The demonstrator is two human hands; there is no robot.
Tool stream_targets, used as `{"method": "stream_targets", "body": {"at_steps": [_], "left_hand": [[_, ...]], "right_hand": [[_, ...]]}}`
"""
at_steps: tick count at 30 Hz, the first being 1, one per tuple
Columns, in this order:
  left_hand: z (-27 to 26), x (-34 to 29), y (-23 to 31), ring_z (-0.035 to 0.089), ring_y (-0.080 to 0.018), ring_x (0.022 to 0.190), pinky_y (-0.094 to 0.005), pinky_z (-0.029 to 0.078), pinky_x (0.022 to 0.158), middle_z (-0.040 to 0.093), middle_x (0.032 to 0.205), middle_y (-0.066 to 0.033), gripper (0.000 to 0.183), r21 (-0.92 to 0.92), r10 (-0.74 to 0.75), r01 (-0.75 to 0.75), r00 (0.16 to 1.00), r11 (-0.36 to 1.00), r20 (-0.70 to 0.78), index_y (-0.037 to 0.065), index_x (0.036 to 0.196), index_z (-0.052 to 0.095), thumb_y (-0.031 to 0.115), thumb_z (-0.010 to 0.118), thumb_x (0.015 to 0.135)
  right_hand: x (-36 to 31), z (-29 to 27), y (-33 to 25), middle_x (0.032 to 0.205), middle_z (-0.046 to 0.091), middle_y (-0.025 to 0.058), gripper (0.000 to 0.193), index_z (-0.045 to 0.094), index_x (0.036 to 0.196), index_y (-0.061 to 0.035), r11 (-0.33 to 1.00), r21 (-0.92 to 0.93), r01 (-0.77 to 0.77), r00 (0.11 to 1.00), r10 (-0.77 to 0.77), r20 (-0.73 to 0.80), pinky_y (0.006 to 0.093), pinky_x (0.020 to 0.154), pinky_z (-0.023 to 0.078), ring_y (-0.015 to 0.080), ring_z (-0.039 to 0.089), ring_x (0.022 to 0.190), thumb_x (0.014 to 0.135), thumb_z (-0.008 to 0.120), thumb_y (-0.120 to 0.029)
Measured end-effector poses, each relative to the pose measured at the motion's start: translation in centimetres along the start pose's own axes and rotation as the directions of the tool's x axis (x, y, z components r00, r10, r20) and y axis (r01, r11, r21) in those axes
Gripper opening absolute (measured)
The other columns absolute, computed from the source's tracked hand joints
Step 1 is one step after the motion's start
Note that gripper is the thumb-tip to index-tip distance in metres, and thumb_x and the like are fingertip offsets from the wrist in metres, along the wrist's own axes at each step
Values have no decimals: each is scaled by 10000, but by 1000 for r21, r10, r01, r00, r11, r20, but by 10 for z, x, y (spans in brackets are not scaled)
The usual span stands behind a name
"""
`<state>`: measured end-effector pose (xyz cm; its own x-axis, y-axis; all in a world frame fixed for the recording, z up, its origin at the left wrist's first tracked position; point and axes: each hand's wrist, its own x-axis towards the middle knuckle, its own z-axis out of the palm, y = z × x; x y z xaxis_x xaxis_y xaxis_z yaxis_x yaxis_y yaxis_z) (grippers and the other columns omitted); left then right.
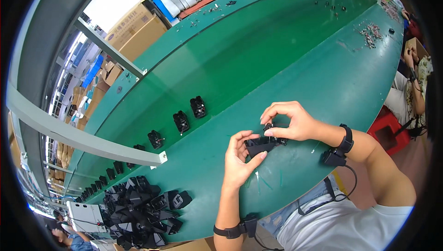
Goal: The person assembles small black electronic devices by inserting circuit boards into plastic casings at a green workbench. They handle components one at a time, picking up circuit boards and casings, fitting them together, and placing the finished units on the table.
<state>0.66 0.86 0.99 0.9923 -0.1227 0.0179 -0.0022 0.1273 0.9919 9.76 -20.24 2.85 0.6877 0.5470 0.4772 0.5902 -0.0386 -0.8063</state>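
Note:
A black plastic housing (259, 147) rests on the green bench in front of me. My left hand (237, 161) is closed around its left side, thumb along the near edge and fingers behind. Over its right end, my right hand (293, 124) pinches a small black part (268, 127) between thumb and fingers. That part's exact kind is too small to make out. Thin green strips (258, 180) lie on the bench just nearer to me than the housing.
A heap of black housings (138, 209) lies at the lower left. Several black units (181, 121) stand in a row on the darker green strip (258, 62). Small loose parts (370, 34) lie at the far right. A grey frame bar (87, 131) crosses at left. Another person (410, 75) sits at right.

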Motion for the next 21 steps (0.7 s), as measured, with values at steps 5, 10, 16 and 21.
{"method": "stream_targets", "body": {"at_steps": [5,10,16,21], "left_hand": [[2,1,4,598,-242,1137,-374,482,1015,577,1254,-193,712,-190,9,-3,1000,982,27,32,1333,412,-98,776,735],[0,1,6,586,-256,1160,-392,478,1021,578,1252,-194,713,-282,35,-29,999,959,17,42,1340,411,-93,767,737],[-8,3,3,590,-248,1177,-383,448,1049,586,1280,-208,665,-365,4,12,999,931,45,11,1345,411,-48,755,779],[-5,-1,8,614,-251,1138,-396,487,1013,596,1249,-177,652,-388,-19,33,999,921,40,-5,1380,430,87,746,817]], "right_hand": [[-7,7,-3,941,648,49,303,588,1055,-27,911,358,-204,969,240,-58,221,651,509,85,634,789,823,776,-72],[-6,9,-4,978,674,65,145,659,954,-6,919,344,-193,979,202,10,242,681,528,97,652,805,840,743,-40],[-7,7,-9,1027,696,108,147,727,995,4,940,302,-157,985,126,119,310,841,573,178,682,925,850,706,3],[-8,10,-15,1011,709,110,151,731,981,-4,890,423,-171,983,124,136,315,798,581,194,695,891,835,702,22]]}}
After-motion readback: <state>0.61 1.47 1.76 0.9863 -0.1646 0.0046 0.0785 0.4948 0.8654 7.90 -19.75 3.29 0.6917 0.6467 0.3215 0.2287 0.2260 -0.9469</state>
